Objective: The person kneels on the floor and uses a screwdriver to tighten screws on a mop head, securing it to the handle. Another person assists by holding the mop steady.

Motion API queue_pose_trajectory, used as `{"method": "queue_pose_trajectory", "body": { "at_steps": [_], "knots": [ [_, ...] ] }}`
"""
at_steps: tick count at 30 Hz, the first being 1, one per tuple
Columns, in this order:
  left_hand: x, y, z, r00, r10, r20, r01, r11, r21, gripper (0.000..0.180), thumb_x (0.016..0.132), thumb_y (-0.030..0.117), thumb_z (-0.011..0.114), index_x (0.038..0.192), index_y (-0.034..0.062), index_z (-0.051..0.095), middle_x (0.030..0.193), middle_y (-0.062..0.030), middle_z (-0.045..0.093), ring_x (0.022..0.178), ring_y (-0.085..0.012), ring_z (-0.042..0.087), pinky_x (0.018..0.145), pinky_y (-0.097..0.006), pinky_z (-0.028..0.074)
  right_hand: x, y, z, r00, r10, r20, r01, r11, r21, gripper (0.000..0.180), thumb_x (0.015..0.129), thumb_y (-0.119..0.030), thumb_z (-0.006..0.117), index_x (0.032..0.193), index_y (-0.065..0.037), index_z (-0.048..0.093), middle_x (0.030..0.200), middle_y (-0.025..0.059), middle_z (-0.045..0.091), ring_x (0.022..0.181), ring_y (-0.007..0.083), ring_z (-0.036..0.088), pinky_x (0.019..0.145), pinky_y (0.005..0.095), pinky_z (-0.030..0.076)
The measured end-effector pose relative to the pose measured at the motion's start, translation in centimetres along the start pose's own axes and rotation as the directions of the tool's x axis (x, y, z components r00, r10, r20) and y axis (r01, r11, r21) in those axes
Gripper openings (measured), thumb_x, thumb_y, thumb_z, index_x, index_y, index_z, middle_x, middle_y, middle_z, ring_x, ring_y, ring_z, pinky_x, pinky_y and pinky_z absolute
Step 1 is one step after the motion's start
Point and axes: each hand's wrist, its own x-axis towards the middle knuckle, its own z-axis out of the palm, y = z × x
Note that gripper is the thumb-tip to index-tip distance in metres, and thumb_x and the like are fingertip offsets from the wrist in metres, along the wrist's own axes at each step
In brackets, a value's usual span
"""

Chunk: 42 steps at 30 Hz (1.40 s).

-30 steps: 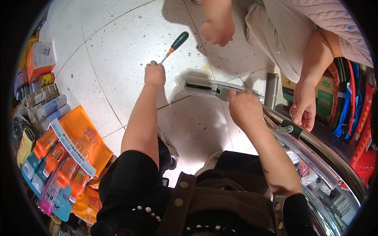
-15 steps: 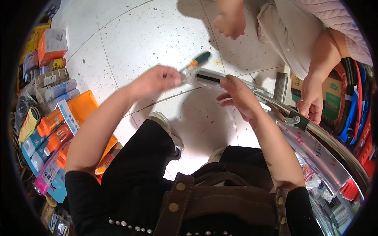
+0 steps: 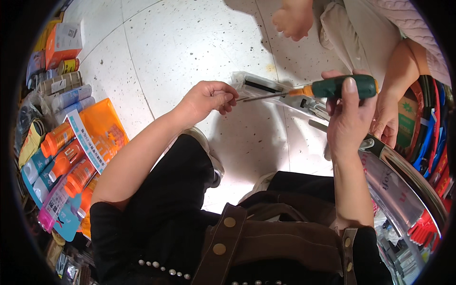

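My right hand (image 3: 350, 111) is closed round the green and orange handle of a screwdriver (image 3: 344, 87), its shaft pointing left. At the shaft's tip my left hand (image 3: 213, 99) is closed in a pinch. Whether it grips the tip or something small is too fine to make out. Below and behind the shaft lies the end of a metal bar (image 3: 244, 78), partly in clear plastic wrap with a black strip in it. It runs right toward a jointed chrome frame (image 3: 380, 146). Another person's hand (image 3: 387, 121) rests by that frame, and their other hand (image 3: 293, 21) is a closed fist above the floor.
Orange-capped bottles (image 3: 61, 161), packets and an orange and white box (image 3: 64, 45) crowd the left side. At the right are red and blue packaged goods (image 3: 430, 137) and a cardboard box (image 3: 406, 114). My foot (image 3: 216, 168) stands on speckled floor tiles (image 3: 166, 52).
The screwdriver went from beside my left hand into my right hand. My right hand let go of the wrapped bar and moved right. My left hand shifted slightly right.
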Motion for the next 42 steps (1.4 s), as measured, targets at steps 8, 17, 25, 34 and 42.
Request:
{"method": "queue_pose_trajectory", "body": {
  "at_steps": [8,17,25,34,42],
  "knots": [
    [1.8,-2.2,-0.7,0.982,0.145,0.121,-0.071,0.877,-0.474,0.014,0.096,0.015,0.059,0.105,0.0037,0.063,0.090,-0.0054,0.065,0.080,-0.0115,0.058,0.070,-0.025,0.046,0.2,-0.7,0.1,0.989,0.038,-0.142,-0.018,0.990,0.141,0.029,0.097,-0.025,0.056,0.109,-0.003,0.040,0.094,0.0201,0.067,0.052,0.0100,0.049,0.047,0.0209,0.039],
    [1.2,-1.0,0.4,0.992,0.102,0.076,-0.049,0.858,-0.512,0.014,0.096,0.012,0.058,0.104,0.0006,0.062,0.088,-0.0044,0.062,0.075,-0.0102,0.054,0.072,-0.023,0.047,0.3,0.0,0.6,0.988,0.101,-0.120,-0.079,0.980,0.181,0.026,0.097,-0.024,0.057,0.105,-0.004,0.042,0.093,0.0192,0.068,0.051,0.0089,0.048,0.048,0.0200,0.039],
    [1.4,-1.3,0.0,0.979,0.155,0.133,-0.060,0.839,-0.540,0.018,0.097,0.013,0.055,0.106,0.0000,0.062,0.090,-0.0052,0.063,0.074,-0.0095,0.052,0.069,-0.023,0.045,0.5,0.4,-0.1,0.991,0.085,-0.108,-0.061,0.976,0.207,0.028,0.097,-0.023,0.057,0.110,-0.003,0.042,0.096,0.0212,0.067,0.053,0.0096,0.051,0.048,0.0198,0.040],
    [1.3,-0.6,1.1,0.997,0.081,0.011,-0.066,0.874,-0.481,0.014,0.096,0.012,0.059,0.102,0.0003,0.061,0.085,-0.0054,0.062,0.068,-0.0079,0.052,0.064,-0.019,0.046,0.2,1.0,-1.3,0.998,0.063,-0.007,-0.059,0.959,0.276,0.034,0.094,-0.019,0.061,0.116,-0.003,0.041,0.105,0.0234,0.064,0.061,0.0155,0.057,0.057,0.0255,0.049],
    [0.8,-2.2,0.0,0.996,0.010,-0.084,-0.057,0.809,-0.586,0.013,0.095,0.016,0.060,0.099,0.0042,0.060,0.077,0.0000,0.056,0.063,-0.0060,0.044,0.057,-0.019,0.039,-2.1,-0.2,-2.8,0.912,0.219,0.348,-0.300,0.933,0.200,0.043,0.077,0.010,0.067,0.114,-0.003,0.049,0.116,0.0186,0.060,0.091,0.0234,0.066,0.081,0.0333,0.056]
  ]
}}
